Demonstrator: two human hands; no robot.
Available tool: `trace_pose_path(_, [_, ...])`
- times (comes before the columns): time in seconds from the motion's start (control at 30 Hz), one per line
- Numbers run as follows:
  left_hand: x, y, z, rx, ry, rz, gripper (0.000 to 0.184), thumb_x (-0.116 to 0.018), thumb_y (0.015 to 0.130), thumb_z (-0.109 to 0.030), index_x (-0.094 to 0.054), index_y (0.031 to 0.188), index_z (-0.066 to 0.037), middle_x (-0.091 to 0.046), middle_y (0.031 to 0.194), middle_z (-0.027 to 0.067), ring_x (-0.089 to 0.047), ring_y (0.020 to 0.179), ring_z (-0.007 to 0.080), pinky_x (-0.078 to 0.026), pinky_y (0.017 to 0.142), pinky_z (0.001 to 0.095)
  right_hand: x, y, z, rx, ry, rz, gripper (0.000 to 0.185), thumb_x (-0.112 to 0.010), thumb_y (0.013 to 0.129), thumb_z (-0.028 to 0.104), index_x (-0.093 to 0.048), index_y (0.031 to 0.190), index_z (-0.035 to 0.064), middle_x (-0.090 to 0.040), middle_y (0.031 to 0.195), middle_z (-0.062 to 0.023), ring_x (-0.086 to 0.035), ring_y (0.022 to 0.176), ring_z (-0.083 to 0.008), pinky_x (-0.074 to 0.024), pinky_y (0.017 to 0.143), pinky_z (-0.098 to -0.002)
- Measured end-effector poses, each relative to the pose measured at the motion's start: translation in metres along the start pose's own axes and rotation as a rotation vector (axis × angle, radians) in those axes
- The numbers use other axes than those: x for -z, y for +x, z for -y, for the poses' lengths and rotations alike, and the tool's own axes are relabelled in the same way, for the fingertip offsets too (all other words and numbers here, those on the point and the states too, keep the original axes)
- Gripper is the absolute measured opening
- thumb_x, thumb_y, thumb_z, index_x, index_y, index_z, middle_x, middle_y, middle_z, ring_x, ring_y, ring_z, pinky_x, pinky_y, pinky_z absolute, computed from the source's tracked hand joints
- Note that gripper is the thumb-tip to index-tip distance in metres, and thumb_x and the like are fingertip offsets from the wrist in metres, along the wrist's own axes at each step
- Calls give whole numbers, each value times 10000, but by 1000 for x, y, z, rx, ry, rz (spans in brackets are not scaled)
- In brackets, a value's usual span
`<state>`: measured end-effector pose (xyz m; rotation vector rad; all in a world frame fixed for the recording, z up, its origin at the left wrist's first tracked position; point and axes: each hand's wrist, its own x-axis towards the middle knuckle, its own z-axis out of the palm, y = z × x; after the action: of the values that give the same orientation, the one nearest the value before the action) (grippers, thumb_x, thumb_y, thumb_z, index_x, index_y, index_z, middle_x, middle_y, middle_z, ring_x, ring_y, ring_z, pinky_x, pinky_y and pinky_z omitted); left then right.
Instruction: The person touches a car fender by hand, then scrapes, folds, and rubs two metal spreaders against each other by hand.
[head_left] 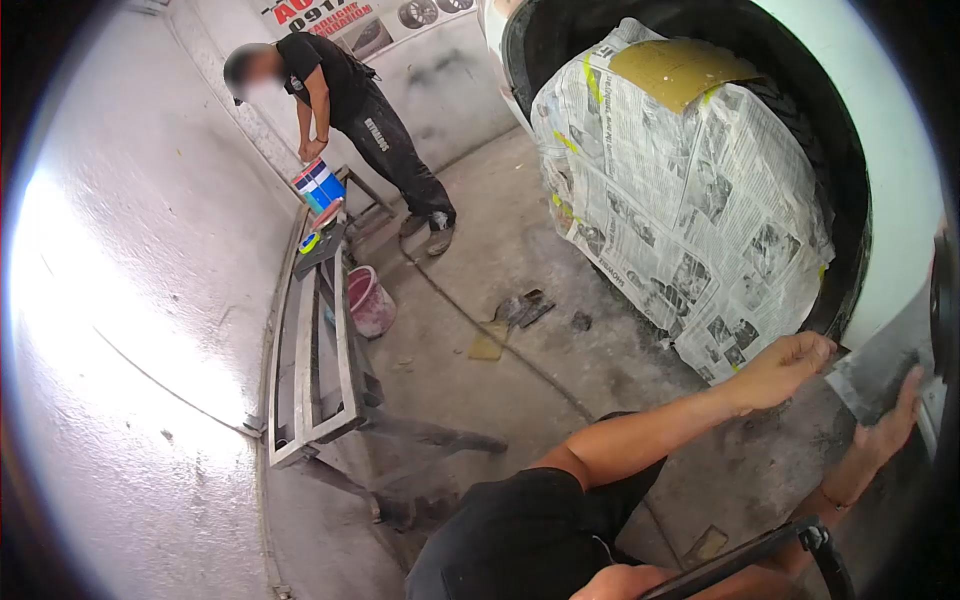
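Note:
My left hand [788, 368] reaches across beneath the wheel arch, its fingers pinched together by a small dark edge; what they hold is too small to make out. To its right, my right hand [888, 428] grips the lower edge of a grey sheet-like piece [872, 382] beside the white car body [885, 75]. Whether that piece is loose or part of the car I cannot tell. Just above my left hand, newspaper [690, 200] masks the wheel, with yellow-green tape strips and a brown cardboard piece [680, 72] at the top.
Against the left wall stands a metal frame bench [350, 400] bearing a yellow-green tape roll [309, 243]. A co-worker [350, 110] bends over a blue can [318, 186]. A pink-stained bucket [370, 303], a hose [470, 322] and dark scraps [525, 308] are on the floor. A black bar [740, 562] crosses the bottom foreground.

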<state>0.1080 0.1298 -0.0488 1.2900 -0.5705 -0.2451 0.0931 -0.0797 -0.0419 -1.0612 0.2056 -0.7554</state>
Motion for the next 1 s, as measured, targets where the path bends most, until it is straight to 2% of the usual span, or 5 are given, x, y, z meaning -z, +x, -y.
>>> trace_pose_path(0.33, [-10, -9, -12, 45, 290, -129, 468, -434, 993, -400, -603, 885, 22, -447, 560, -16, -422, 466, 83, -384, 479, 262, 125, 84, -3, 1126, -1065, 0, 570, -601, 784, -76, -485, 1336, 11, -481, 1346, -187, -500, 1188, -311, -406, 1013, -383])
trace_pose_path(0.53, [-4, -10, 5, -108, 270, -174, 791, -137, 967, -607, -578, 757, 15, -405, 498, 38, -439, 494, 150, -384, 519, 327, 144, 106, -12, 471, -131, 15, 597, -637, 754, -77, -501, 1326, 28, -471, 1352, -188, -518, 1168, -319, -431, 992, -392])
trace_pose_path(0.63, [-2, -9, 2, -180, 328, -180, 730, -192, 990, -550, -588, 756, 17, -418, 509, 66, -471, 533, 165, -411, 556, 334, 134, 92, -15, 672, -434, 19, 495, -592, 819, -28, -516, 1307, 14, -486, 1341, -188, -526, 1159, -313, -437, 985, -389])
trace_pose_path(0.83, [-4, -12, -13, 17, 606, -54, 518, -531, 912, -451, -607, 944, 61, -608, 836, 188, -598, 768, 265, -469, 699, 373, 115, 70, 6, 1129, -1200, -63, 524, -628, 787, -14, -522, 1299, 13, -544, 1279, -219, -536, 1166, -345, -433, 976, -374])
trace_pose_path(1.0, [-1, -11, 15, -219, 967, -145, 668, -673, 811, -393, -472, 1272, 47, -330, 1372, 358, -393, 1250, 490, -336, 1056, 448, 119, 74, 0, 1099, -1136, -7, 617, -681, 718, -45, -524, 1309, 42, -547, 1286, -204, -532, 1171, -358, -421, 984, -387])
